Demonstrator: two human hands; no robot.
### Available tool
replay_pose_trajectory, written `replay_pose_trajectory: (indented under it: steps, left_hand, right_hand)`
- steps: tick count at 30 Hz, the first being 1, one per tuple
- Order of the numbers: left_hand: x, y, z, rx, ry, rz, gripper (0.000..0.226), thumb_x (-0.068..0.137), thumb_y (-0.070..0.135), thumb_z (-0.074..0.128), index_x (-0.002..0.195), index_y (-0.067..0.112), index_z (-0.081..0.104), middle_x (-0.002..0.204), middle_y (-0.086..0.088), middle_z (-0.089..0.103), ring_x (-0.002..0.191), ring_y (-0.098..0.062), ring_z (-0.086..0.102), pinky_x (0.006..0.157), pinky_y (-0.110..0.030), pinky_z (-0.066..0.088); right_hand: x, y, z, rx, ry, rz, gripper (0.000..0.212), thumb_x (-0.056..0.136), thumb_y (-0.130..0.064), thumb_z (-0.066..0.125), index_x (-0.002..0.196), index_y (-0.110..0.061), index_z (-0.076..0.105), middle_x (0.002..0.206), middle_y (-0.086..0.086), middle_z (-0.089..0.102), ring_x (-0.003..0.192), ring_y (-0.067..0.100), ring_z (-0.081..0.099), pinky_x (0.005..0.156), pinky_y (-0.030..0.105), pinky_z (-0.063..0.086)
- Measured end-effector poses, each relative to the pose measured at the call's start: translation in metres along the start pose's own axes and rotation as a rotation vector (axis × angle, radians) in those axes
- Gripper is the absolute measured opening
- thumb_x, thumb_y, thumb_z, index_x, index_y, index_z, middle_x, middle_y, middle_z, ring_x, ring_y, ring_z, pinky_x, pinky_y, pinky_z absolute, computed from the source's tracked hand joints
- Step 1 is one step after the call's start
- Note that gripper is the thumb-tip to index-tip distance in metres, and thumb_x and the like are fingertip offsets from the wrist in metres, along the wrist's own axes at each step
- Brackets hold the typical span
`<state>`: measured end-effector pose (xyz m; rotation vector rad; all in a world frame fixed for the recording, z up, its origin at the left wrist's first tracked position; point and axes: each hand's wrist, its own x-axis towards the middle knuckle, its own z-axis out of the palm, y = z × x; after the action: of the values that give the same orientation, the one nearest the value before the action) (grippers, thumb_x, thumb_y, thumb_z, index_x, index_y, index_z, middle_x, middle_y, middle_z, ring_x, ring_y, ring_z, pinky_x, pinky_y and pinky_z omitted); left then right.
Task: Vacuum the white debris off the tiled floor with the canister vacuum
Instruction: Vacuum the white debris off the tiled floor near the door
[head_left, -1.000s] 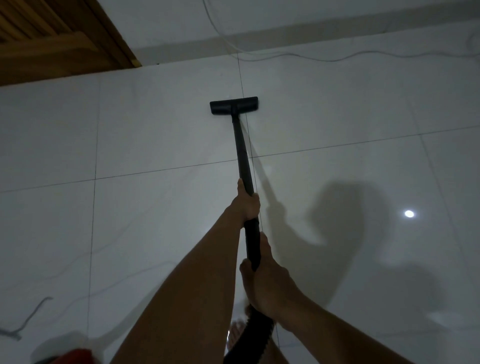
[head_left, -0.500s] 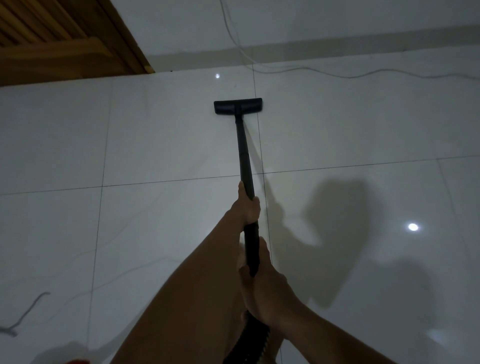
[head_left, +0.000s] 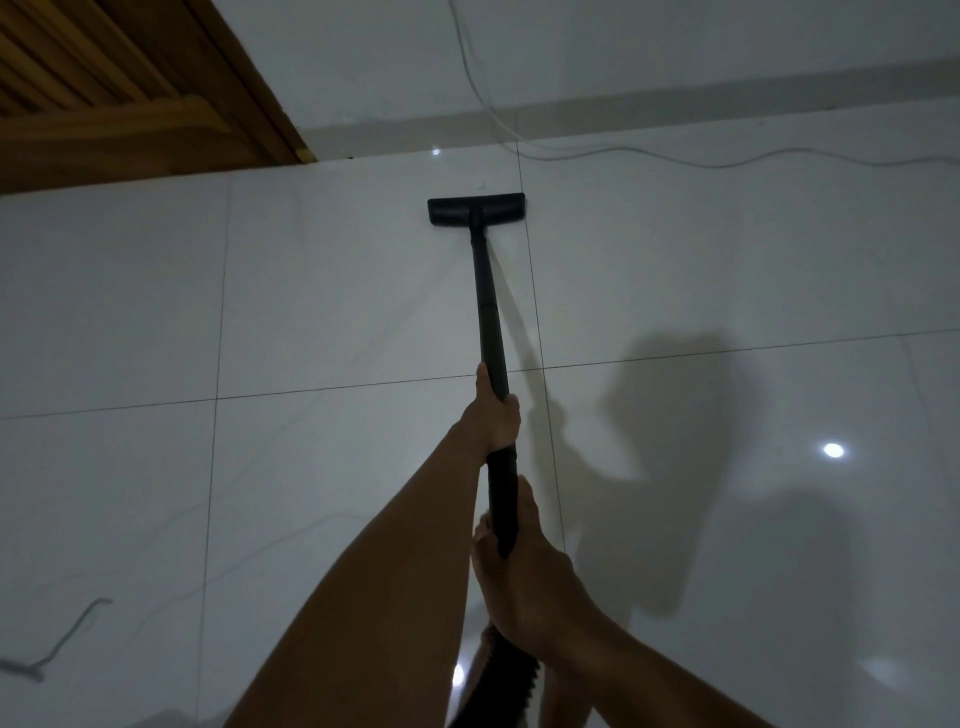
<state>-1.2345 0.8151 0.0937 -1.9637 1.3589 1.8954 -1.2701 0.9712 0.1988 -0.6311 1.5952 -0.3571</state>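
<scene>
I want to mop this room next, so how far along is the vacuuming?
Done: the glossy tiled floor in view shows no obvious white debris, though dim light could hide specks. In hand: left hand and right hand grip the wand, with the floor head flat on a tile near the wall. Left: the strip by the wall where a cable lies, plus anything outside this view.

Brightness: dim room, grey-blue cast over the glossy tiled floor (head_left: 337, 312).
Glare: a sharp bright spot (head_left: 833, 450) on the right, a tiny one (head_left: 435, 151) near the wall, a soft sheen at bottom centre.
Shadows: a dark figure-shaped shadow (head_left: 670, 415) falls right of the wand (head_left: 488, 296), so light comes from the left and behind.
Distortion: grout lines and skirting bow at the edges.
Focus: forearms nearest the lens look soft; the floor head (head_left: 475, 209) is crisp.
</scene>
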Motion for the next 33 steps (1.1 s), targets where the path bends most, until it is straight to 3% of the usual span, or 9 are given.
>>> replay_pose_trajectory:
  steps: [3, 7, 11, 15, 22, 26, 29, 33]
  left_hand:
    - [0.008, 0.006, -0.008, 0.01, -0.001, 0.01, 0.075, 0.104, 0.028, 0.038, 0.154, 0.037, -0.018, 0.109, -0.022, 0.06, 0.075, -0.022, 0.054, 0.094, -0.048, 0.053]
    - [0.02, 0.015, -0.016, 0.008, 0.004, 0.012, 0.076, 0.104, 0.028, 0.038, 0.154, 0.037, -0.019, 0.122, -0.023, 0.058, 0.091, -0.034, 0.062, 0.095, -0.05, 0.052]
    - [0.031, 0.024, -0.023, 0.002, 0.002, 0.014, 0.076, 0.104, 0.029, 0.039, 0.153, 0.038, -0.018, 0.117, -0.02, 0.059, 0.087, -0.032, 0.061, 0.095, -0.052, 0.052]
    - [0.041, 0.031, -0.03, 0.005, 0.0, 0.011, 0.076, 0.104, 0.029, 0.039, 0.153, 0.039, -0.02, 0.127, -0.025, 0.056, 0.105, -0.039, 0.062, 0.098, -0.052, 0.05]
    - [0.061, 0.05, -0.044, 0.01, 0.002, 0.023, 0.076, 0.104, 0.029, 0.038, 0.153, 0.038, -0.019, 0.124, -0.02, 0.057, 0.086, -0.027, 0.057, 0.098, -0.051, 0.05]
    - [0.069, 0.061, -0.05, 0.012, 0.004, 0.021, 0.076, 0.104, 0.029, 0.038, 0.154, 0.037, -0.019, 0.125, -0.016, 0.056, 0.093, -0.031, 0.06, 0.096, -0.048, 0.051]
    - [0.071, 0.068, -0.054, -0.021, -0.006, 0.03, 0.075, 0.105, 0.025, 0.038, 0.154, 0.036, -0.018, 0.127, -0.009, 0.049, 0.083, -0.024, 0.055, 0.078, -0.039, 0.051]
    - [0.073, 0.074, -0.06, -0.069, -0.03, 0.002, 0.075, 0.105, 0.023, 0.038, 0.154, 0.038, -0.017, 0.135, -0.016, 0.049, 0.079, -0.019, 0.05, 0.071, -0.036, 0.05]
  right_hand:
    - [0.006, -0.012, -0.003, 0.032, -0.01, 0.027, 0.073, 0.108, -0.031, 0.043, 0.162, -0.042, -0.005, 0.142, 0.018, 0.052, 0.069, 0.012, 0.06, 0.039, 0.009, 0.042]
    - [0.019, -0.022, -0.005, 0.023, -0.001, 0.024, 0.076, 0.107, -0.031, 0.042, 0.161, -0.044, -0.009, 0.124, 0.016, 0.06, 0.064, 0.014, 0.061, 0.039, 0.013, 0.044]
    - [0.033, -0.028, -0.004, -0.071, 0.017, 0.001, 0.076, 0.107, -0.033, 0.042, 0.162, -0.04, -0.01, 0.107, 0.013, 0.064, 0.07, 0.018, 0.065, 0.057, 0.028, 0.057]
    - [0.042, -0.037, -0.005, -0.086, 0.028, 0.009, 0.077, 0.108, -0.034, 0.042, 0.162, -0.039, -0.012, 0.108, 0.016, 0.066, 0.073, 0.021, 0.065, 0.072, 0.039, 0.063]
    - [0.057, -0.063, -0.017, 0.032, 0.01, 0.042, 0.078, 0.109, -0.031, 0.044, 0.162, -0.04, -0.013, 0.082, 0.006, 0.063, 0.066, 0.02, 0.065, 0.073, 0.044, 0.065]
    - [0.066, -0.075, -0.02, 0.042, 0.017, 0.044, 0.076, 0.108, -0.03, 0.044, 0.162, -0.041, -0.009, 0.081, 0.007, 0.061, 0.066, 0.022, 0.065, 0.073, 0.047, 0.065]
    - [0.073, -0.08, -0.021, 0.046, 0.025, 0.041, 0.071, 0.108, -0.03, 0.044, 0.162, -0.041, -0.001, 0.082, 0.005, 0.06, 0.064, 0.018, 0.064, 0.065, 0.038, 0.062]
    - [0.081, -0.079, -0.02, 0.054, 0.05, 0.015, 0.069, 0.106, -0.028, 0.046, 0.162, -0.04, 0.007, 0.085, 0.001, 0.059, 0.06, 0.011, 0.062, 0.051, 0.025, 0.052]
